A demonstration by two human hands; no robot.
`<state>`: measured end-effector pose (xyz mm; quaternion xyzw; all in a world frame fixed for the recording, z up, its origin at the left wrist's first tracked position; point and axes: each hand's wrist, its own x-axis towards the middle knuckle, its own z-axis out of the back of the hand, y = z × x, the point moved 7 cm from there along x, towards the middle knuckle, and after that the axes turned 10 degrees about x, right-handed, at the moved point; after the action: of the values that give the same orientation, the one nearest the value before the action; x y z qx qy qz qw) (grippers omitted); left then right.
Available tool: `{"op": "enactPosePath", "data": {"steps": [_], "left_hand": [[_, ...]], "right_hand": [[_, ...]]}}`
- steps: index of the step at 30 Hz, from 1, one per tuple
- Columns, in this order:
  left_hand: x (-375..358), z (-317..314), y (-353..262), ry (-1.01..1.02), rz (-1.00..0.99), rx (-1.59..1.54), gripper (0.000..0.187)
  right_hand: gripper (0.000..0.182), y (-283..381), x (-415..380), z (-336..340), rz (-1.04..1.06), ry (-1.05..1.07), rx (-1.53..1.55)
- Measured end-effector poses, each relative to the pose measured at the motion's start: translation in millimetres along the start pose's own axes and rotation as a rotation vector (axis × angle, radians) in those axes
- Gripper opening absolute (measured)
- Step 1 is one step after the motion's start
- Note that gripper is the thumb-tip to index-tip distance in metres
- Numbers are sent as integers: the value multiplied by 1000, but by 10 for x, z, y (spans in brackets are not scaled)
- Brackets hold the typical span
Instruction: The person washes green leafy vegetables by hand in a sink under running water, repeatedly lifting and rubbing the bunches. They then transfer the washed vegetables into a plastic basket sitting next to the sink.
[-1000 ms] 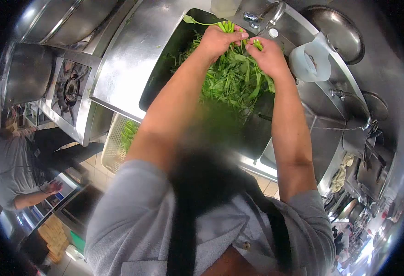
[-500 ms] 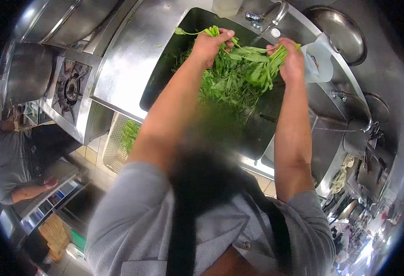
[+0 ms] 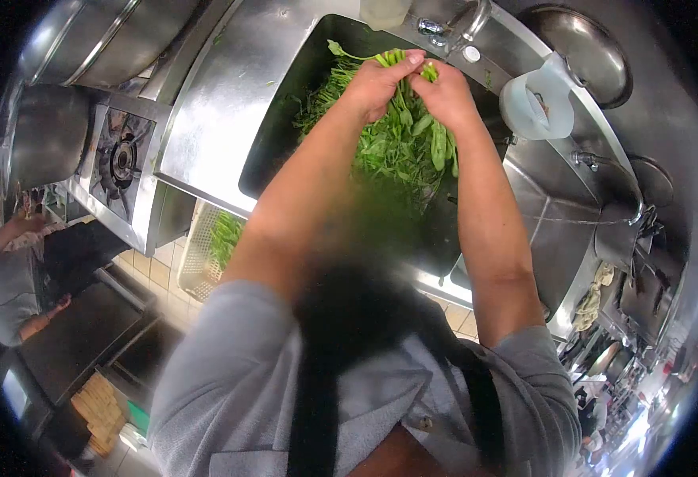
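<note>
Both my hands are together over the deep sink [image 3: 273, 131], near its faucet side. My left hand [image 3: 374, 87] is closed around the stems of a bunch of leafy greens [image 3: 404, 119], with one thin sprig sticking out to the left. My right hand [image 3: 446, 91] grips the stems of more of these greens, its fingers close to my left hand's thumb. The leaves hang down from both hands. Below them a loose heap of greens [image 3: 392, 159] lies in the sink; a dark blur hides its near part.
Behind the sink stands a faucet [image 3: 472, 24]. A translucent plastic jug [image 3: 535, 103] is on the right rim, near a metal lid [image 3: 583, 56]. A basket [image 3: 198, 250] with greens sits lower left. Further left are a gas burner [image 3: 122, 155] and another person [image 3: 7, 278].
My right hand has moved left with its greens, right up to my left hand. My left hand has shifted slightly right. At far left, the other person has changed arm position.
</note>
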<state>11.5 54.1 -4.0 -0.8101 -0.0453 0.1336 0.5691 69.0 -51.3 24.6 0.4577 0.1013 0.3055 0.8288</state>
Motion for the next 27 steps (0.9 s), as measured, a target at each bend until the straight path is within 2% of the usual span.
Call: {"op": "enactPosePath", "data": {"steps": [2,4,6,13,16,20,22,24,25,27], "left_hand": [[-56,32,-42,-28,50,-44,32],[-21,69,-29,25,56,-94,27],[-2,107,-47,39,38,-75,25],[19,44,-111,9,-3,-68,22],[-49,-12,-221,58,-36,-46,22],[30,2,-141,64,-36,-26,22],[0,5,-146,10,-48,6,21],[-53,-36,-158,42,-25,-31,20],[-76,-61,-158,72,-1,-67,19],[-53,-41,-86,35,-5,-80,18]], "right_hand": [[34,-12,-26,72,-166,7,122],[30,-8,-5,118,-122,19,95],[27,-61,-26,133,-241,98,90],[26,-32,0,176,-225,60,186],[30,-86,0,158,-256,99,147],[33,-27,-14,137,-179,68,103],[33,-15,-42,124,-185,46,91],[23,-5,-62,159,-151,-81,203],[23,10,-72,149,-152,-80,204],[20,-84,-131,110,-330,-140,725]]}}
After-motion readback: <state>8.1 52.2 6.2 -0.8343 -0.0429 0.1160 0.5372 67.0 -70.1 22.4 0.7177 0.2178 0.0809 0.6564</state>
